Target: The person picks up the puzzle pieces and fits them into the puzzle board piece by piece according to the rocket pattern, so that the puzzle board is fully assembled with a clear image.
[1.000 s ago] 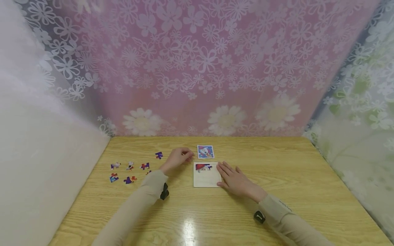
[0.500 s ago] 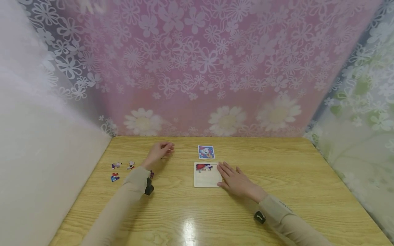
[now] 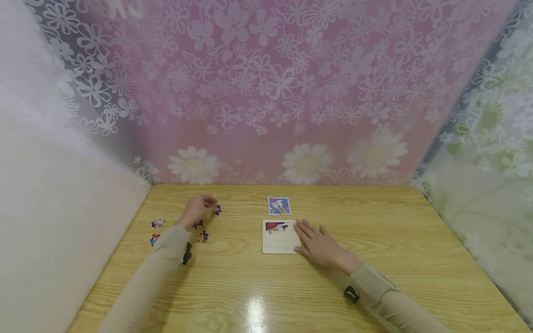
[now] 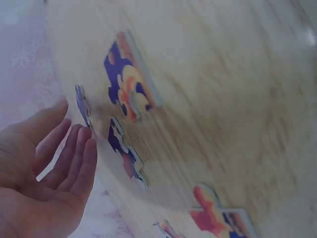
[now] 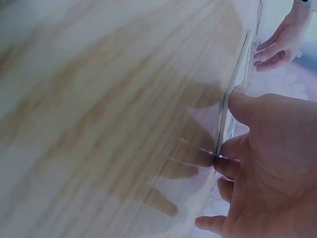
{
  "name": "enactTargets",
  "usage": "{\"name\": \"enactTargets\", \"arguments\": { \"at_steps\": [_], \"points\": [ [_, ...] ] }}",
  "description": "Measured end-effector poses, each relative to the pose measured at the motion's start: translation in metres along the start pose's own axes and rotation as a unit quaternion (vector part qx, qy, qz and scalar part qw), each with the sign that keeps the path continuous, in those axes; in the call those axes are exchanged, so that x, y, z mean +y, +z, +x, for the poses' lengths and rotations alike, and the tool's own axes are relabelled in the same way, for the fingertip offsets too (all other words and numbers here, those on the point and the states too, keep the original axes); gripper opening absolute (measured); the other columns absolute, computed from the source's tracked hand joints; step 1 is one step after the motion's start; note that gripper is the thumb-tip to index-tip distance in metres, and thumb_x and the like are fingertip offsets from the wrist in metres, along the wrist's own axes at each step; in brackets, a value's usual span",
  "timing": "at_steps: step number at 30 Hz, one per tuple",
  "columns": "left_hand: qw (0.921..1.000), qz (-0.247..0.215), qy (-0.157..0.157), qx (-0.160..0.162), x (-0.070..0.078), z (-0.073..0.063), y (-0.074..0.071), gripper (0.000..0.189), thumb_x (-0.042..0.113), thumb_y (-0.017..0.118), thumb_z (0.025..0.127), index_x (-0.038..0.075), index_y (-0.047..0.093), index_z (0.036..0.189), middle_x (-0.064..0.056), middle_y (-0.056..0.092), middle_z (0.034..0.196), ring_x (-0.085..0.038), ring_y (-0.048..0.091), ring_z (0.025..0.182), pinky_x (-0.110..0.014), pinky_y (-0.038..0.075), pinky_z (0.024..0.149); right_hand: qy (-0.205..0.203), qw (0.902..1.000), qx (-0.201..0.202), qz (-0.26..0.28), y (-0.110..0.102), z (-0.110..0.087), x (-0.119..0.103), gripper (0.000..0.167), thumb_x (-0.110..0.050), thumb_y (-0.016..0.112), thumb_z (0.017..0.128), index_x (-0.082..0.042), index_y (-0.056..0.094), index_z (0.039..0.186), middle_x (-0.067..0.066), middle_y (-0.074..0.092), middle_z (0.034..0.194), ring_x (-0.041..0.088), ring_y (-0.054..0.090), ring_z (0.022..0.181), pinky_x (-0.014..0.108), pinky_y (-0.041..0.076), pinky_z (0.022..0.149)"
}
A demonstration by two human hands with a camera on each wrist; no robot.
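My left hand is low over the table's left side, its fingertips right at a purple puzzle piece. In the left wrist view a gap shows between thumb and fingers, close beside that piece, with nothing held. My right hand lies flat with straight fingers on the right edge of a pale square puzzle tray. Red, white and purple pieces sit joined along the tray's top left. The right wrist view has the thumb and fingertips along the tray's edge.
Around the left hand lie loose pieces: a white and purple one, a red and blue one, a yellow and purple one. Behind the tray is a picture card of a white dog. Flowered cloth borders the wooden table.
My left hand has moved left, from beside the picture card to the purple piece among the loose ones. The right hand has stayed on the tray.
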State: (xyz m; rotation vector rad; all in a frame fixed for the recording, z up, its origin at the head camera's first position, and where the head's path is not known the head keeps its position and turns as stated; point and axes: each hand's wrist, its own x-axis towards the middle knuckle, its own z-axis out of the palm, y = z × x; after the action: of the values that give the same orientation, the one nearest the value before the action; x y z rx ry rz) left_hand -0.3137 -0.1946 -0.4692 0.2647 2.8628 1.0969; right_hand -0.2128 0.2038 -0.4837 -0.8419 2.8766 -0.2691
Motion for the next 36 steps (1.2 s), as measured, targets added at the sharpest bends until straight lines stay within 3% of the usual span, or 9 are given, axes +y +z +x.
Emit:
{"name": "enactTargets", "arguments": {
  "at_steps": [6, 14, 23, 31, 36],
  "points": [
    [0.9986, 0.043, 0.012, -0.027, 0.003, -0.002, 0.0, 0.034, 0.009, 0.073, 0.094, -0.008, 0.066, 0.123, -0.024, 0.068, 0.116, -0.035, 0.065, 0.1, -0.047, 0.057, 0.086, -0.002, 1.0, -0.004, 0.002, 0.001, 0.0, 0.002, 0.068, -0.038, 0.05, 0.107, 0.003, 0.028, 0.158, 0.02, 0.025, 0.165, 0.04, 0.02, 0.152, 0.074, 0.023, 0.113],
    [0.9982, 0.058, 0.014, -0.011, 0.002, 0.0, 0.002, 0.032, 0.012, 0.08, 0.089, -0.004, 0.067, 0.114, -0.02, 0.068, 0.109, -0.032, 0.064, 0.097, -0.047, 0.055, 0.086, 0.004, 0.9999, -0.008, 0.006, 0.0, -0.001, 0.001, 0.068, -0.039, 0.049, 0.107, 0.001, 0.027, 0.159, 0.018, 0.024, 0.166, 0.038, 0.019, 0.153, 0.073, 0.023, 0.114],
    [0.9998, 0.017, 0.005, -0.001, -0.003, 0.007, 0.003, 0.012, 0.015, 0.07, 0.098, 0.005, 0.072, 0.104, -0.015, 0.072, 0.104, -0.032, 0.067, 0.099, -0.049, 0.054, 0.09, 0.005, 0.9999, -0.01, 0.006, 0.0, -0.001, 0.001, 0.068, -0.039, 0.049, 0.107, 0.001, 0.027, 0.158, 0.018, 0.024, 0.166, 0.038, 0.018, 0.154, 0.073, 0.023, 0.114],
    [0.9953, -0.087, -0.042, -0.009, 0.002, 0.009, -0.002, 0.02, 0.018, 0.065, 0.101, 0.005, 0.072, 0.114, -0.015, 0.071, 0.109, -0.031, 0.069, 0.1, -0.046, 0.056, 0.09, 0.011, 0.9994, -0.009, 0.03, 0.002, 0.0, 0.004, 0.07, -0.04, 0.05, 0.107, 0.0, 0.026, 0.159, 0.018, 0.022, 0.166, 0.039, 0.015, 0.154, 0.072, 0.022, 0.114],
    [0.9936, -0.108, -0.029, -0.016, 0.013, 0.009, -0.002, 0.024, 0.02, 0.067, 0.1, 0.004, 0.072, 0.117, -0.015, 0.072, 0.11, -0.033, 0.069, 0.102, -0.048, 0.057, 0.091, 0.008, 0.9991, -0.004, 0.04, 0.004, 0.001, 0.006, 0.071, -0.04, 0.051, 0.106, 0.001, 0.026, 0.159, 0.019, 0.021, 0.166, 0.041, 0.014, 0.154, 0.072, 0.021, 0.115]
  ]
}}
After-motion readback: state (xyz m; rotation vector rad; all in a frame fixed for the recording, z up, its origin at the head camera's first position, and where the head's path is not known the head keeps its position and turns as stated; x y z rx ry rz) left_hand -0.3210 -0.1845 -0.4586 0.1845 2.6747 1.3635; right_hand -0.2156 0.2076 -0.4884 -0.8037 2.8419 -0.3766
